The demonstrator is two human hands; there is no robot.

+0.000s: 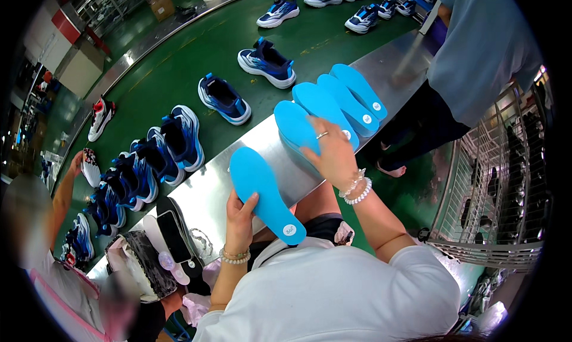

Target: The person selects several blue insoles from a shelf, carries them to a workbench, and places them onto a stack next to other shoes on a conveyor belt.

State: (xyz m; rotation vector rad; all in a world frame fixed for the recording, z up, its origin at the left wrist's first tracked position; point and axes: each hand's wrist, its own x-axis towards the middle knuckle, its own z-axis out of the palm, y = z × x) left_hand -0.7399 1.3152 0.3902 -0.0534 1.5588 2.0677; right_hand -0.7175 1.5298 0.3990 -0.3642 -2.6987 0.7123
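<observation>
My left hand (239,220) is closed on a bright blue insole (256,181), thumb on its upper face. The insole slants above the metal ledge, its heel with a round white label toward me. My right hand (333,154), a ring on one finger, reaches over a blue insole (290,120) lying on a pile. Its thumb and fingers are apart at that insole's edge; the fingertips are slightly blurred. More blue insoles (316,97) lie beside it in overlapping piles, continuing to the right (360,88).
Navy-and-blue sneakers (223,100) stand on the green belt (167,73) beyond the metal ledge (202,193). A phone (173,237) and a bag (140,264) lie at left. One co-worker (65,294) sits left; another (482,56) stands right, near a wire cart (488,193).
</observation>
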